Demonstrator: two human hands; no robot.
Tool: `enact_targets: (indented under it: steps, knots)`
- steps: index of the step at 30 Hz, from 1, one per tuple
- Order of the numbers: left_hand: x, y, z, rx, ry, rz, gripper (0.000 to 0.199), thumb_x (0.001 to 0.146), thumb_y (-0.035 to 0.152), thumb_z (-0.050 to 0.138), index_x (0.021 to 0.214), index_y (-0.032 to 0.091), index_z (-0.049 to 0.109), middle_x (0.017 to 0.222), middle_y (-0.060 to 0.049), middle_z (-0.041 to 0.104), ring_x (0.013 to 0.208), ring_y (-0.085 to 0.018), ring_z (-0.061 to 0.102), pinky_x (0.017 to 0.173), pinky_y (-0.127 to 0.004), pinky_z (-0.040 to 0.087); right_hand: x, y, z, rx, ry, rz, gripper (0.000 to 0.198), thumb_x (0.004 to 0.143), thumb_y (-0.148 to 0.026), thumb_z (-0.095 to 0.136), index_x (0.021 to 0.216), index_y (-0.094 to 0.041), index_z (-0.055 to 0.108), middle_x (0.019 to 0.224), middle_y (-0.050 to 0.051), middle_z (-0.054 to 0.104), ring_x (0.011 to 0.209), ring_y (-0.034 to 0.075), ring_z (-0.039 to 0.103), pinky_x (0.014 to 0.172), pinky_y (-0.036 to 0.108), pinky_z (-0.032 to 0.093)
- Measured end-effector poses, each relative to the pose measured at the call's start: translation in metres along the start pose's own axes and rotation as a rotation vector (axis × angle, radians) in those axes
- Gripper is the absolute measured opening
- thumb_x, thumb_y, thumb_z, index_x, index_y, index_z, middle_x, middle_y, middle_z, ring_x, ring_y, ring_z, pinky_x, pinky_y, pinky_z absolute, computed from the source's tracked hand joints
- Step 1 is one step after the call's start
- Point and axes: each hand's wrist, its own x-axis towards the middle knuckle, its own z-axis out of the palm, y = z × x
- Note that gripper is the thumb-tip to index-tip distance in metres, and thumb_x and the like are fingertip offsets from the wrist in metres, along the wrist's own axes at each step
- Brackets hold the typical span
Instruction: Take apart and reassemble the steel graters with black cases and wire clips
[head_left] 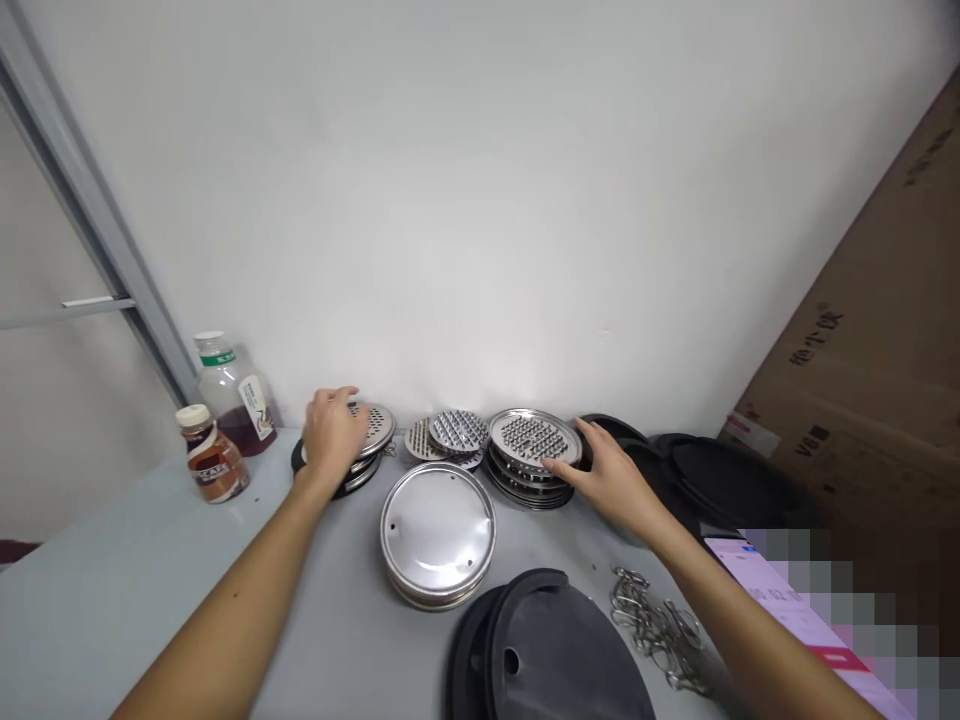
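At the left stack, my left hand (335,437) lies over the near-left part of a round metal disc with small holes (381,424). Its fingers are apart; the contact underneath is hidden. More discs and a black base sit below. My right hand (611,478) is at the right edge of a stack topped by a metal grater disc (534,438), thumb in front and fingers spread toward the back rim. Between the hands, several smaller grater plates (459,430) overlap near the wall. Closer to me stands a stack of shiny metal discs (439,527) with small holes near the rim.
Black round plastic parts (577,650) sit in the front middle; more black round pieces (739,475) lie at right. Bent wire clips (652,625) form a pile beside a phone (787,600). Two bottles (214,465) stand left. A large carton (862,380) leans at right.
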Motion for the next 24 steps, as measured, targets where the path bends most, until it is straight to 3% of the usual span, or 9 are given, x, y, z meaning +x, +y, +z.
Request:
enact_targets:
  steps: [3,7,10,15,17,20,24]
  knots:
    - [0.013,-0.043,-0.011,0.096,-0.049,-0.131,0.054,0.084,0.046,0.062,0.119,0.005,0.063,0.121,-0.026,0.06,0.123,-0.043,0.05,0.101,-0.053,0.04,-0.003,-0.007,0.001,-0.057,0.066,-0.018,0.083,0.079,-0.059,0.063,0.141,-0.007,0.044,0.146,0.024,0.042,0.14,0.038,0.034,0.111,0.053,0.034]
    - [0.023,-0.075,-0.008,0.131,-0.162,-0.207,0.04,0.09,0.049,0.057,0.103,0.012,0.068,0.104,-0.011,0.07,0.102,-0.026,0.065,0.093,-0.046,0.048,-0.018,-0.02,-0.003,-0.005,0.204,-0.144,0.062,0.086,-0.051,0.059,0.136,-0.014,0.051,0.137,0.019,0.053,0.129,0.035,0.048,0.108,0.052,0.04]
    - [0.022,-0.077,-0.005,0.146,-0.136,-0.251,0.037,0.094,0.046,0.052,0.11,0.015,0.065,0.106,-0.009,0.07,0.101,-0.023,0.066,0.092,-0.046,0.048,-0.035,-0.026,-0.006,0.132,0.214,-0.189,0.051,0.088,-0.046,0.06,0.133,-0.022,0.053,0.132,0.012,0.058,0.122,0.031,0.055,0.104,0.049,0.046]
    - [0.018,-0.07,-0.006,0.145,-0.063,-0.246,0.047,0.095,0.039,0.038,0.126,0.012,0.06,0.114,-0.019,0.07,0.113,-0.037,0.061,0.093,-0.048,0.047,-0.053,-0.022,-0.002,0.438,0.204,-0.104,0.044,0.089,-0.042,0.062,0.128,-0.022,0.057,0.118,0.011,0.067,0.107,0.026,0.065,0.094,0.043,0.055]
    - [0.019,-0.069,-0.006,0.135,-0.087,-0.221,0.055,0.093,0.046,0.036,0.122,0.009,0.064,0.115,-0.022,0.069,0.115,-0.041,0.059,0.093,-0.05,0.046,-0.055,-0.021,0.0,0.481,0.198,-0.079,0.042,0.088,-0.042,0.063,0.124,-0.021,0.06,0.112,0.011,0.069,0.102,0.025,0.067,0.092,0.043,0.056]
    - [0.022,-0.068,-0.002,0.112,-0.163,-0.195,0.058,0.081,0.058,0.049,0.104,0.01,0.072,0.106,-0.023,0.072,0.109,-0.046,0.061,0.09,-0.052,0.047,-0.056,-0.023,0.002,0.499,0.179,-0.076,0.039,0.088,-0.04,0.063,0.122,-0.02,0.062,0.11,0.011,0.07,0.099,0.025,0.068,0.091,0.044,0.056]
    - [0.024,-0.067,0.0,0.056,-0.18,-0.206,0.046,0.078,0.053,0.054,0.088,0.013,0.074,0.089,-0.021,0.074,0.101,-0.047,0.064,0.086,-0.053,0.049,-0.058,-0.026,0.003,0.516,0.151,-0.078,0.038,0.089,-0.038,0.062,0.123,-0.021,0.061,0.111,0.012,0.07,0.099,0.026,0.067,0.089,0.045,0.056]
